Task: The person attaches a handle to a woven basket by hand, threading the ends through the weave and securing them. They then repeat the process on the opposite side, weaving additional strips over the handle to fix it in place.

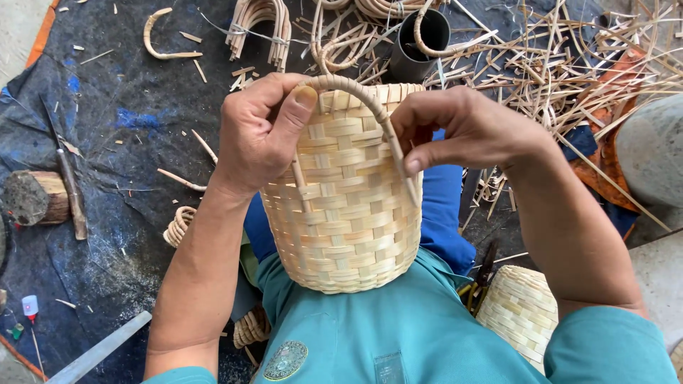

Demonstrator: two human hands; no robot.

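Note:
A pale woven bamboo basket rests on my lap, its mouth turned away from me. An arched cane handle spans its rim. My left hand grips the handle's left end against the rim, thumb pressed on top. My right hand pinches the handle's right leg against the basket wall. Both hands touch the basket at once.
A second woven basket lies by my right hip. Loose bamboo strips litter the far right. A dark pot, bundled cane handles, a wood block with a blade and a cane coil sit on the dark tarp.

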